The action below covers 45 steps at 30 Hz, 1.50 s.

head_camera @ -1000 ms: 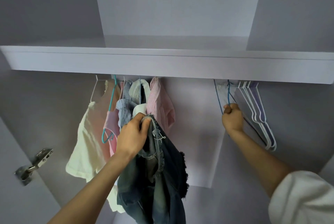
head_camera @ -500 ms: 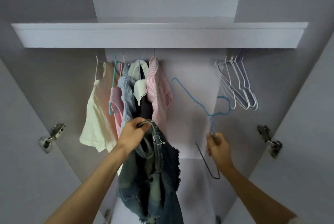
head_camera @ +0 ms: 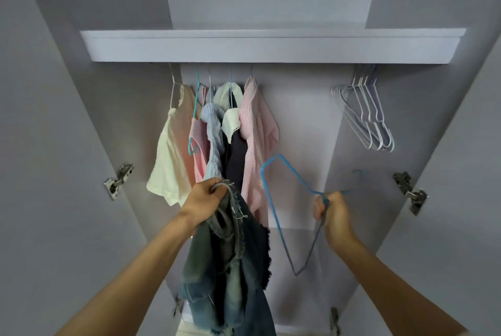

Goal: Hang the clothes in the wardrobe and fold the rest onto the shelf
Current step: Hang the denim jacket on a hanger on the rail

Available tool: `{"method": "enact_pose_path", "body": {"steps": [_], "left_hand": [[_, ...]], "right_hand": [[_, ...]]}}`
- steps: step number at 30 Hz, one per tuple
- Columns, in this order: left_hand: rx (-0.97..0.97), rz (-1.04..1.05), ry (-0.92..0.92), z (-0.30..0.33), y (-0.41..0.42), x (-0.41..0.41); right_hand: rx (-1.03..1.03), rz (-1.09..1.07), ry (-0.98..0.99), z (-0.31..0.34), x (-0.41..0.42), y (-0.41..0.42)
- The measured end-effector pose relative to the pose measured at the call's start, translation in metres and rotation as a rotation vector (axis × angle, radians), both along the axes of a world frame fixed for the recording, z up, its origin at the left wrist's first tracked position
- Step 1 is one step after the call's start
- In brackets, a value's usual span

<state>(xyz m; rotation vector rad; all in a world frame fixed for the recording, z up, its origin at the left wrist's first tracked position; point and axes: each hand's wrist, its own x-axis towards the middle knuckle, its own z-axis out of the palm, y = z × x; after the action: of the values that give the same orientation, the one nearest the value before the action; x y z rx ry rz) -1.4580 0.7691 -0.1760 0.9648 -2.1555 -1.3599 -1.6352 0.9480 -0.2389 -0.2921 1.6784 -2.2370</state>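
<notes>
My left hand grips a frayed blue denim garment by its top edge; it hangs down in front of the wardrobe's lower middle. My right hand holds a blue wire hanger by its neck, the triangle tilted out to the left and below my fist. Several clothes hang under the shelf at the left: a cream top, a pink top, a light blue piece, a dark garment with a white collar and a pink striped shirt.
Several bare white and lilac hangers hang at the right end under the shelf. Metal door hinges sit on both side panels, one on the left and one on the right. The wardrobe's back wall shows between the clothes and the bare hangers.
My right hand took the blue hanger off the right end of the rail and brought it down toward the middle. The view pulled back from the wardrobe. My left hand keeps holding the denim.
</notes>
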Motion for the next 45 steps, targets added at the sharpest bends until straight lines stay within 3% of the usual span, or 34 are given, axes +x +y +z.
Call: {"method": "enact_pose_path", "body": {"steps": [2,4,7,9,11,14,18,20,24,28,33,37,40,45], "left_hand": [[0.256,-0.01,0.046,0.008,0.007,-0.001],[0.391,-0.023,0.065,0.018,0.013,-0.002],[0.468,-0.076,0.102,0.032,0.022,-0.007],[0.449,-0.121,0.128,0.038,0.029,-0.008],[0.4,-0.162,0.143,0.042,0.033,-0.008],[0.155,-0.208,0.091,0.045,0.033,-0.002],[-0.463,-0.237,-0.242,0.049,0.011,0.013],[-0.613,-0.168,-0.36,0.046,0.004,0.019],[-0.626,0.056,-0.453,0.025,-0.005,0.033],[-0.626,0.242,-0.372,0.019,-0.011,0.036],[-0.555,0.22,-0.611,0.02,-0.016,0.032],[-0.525,0.159,-0.674,0.015,-0.021,0.034],[-0.568,0.139,-0.633,0.023,-0.03,0.046],[-0.655,0.024,-0.493,0.031,-0.035,0.061]], "right_hand": [[-0.036,0.23,-0.088,0.011,0.01,-0.014],[0.001,0.427,-0.048,0.019,0.026,-0.024],[0.211,0.567,0.367,0.019,0.046,-0.034],[0.37,0.534,0.658,0.021,0.055,-0.039],[0.394,0.439,0.798,0.028,0.057,-0.045],[0.505,0.371,0.994,0.041,0.054,-0.053],[0.755,0.142,1.365,0.061,0.04,-0.053],[0.726,0.085,1.462,0.073,0.037,-0.052],[0.734,0.048,1.389,0.09,0.03,-0.06],[0.798,0.055,1.365,0.095,0.018,-0.063],[0.942,-0.012,1.48,0.091,0.015,-0.065],[1.075,-0.009,1.53,0.081,0.018,-0.066],[1.175,-0.031,1.411,0.079,0.008,-0.067],[1.145,-0.046,1.16,0.076,-0.002,-0.071]]}}
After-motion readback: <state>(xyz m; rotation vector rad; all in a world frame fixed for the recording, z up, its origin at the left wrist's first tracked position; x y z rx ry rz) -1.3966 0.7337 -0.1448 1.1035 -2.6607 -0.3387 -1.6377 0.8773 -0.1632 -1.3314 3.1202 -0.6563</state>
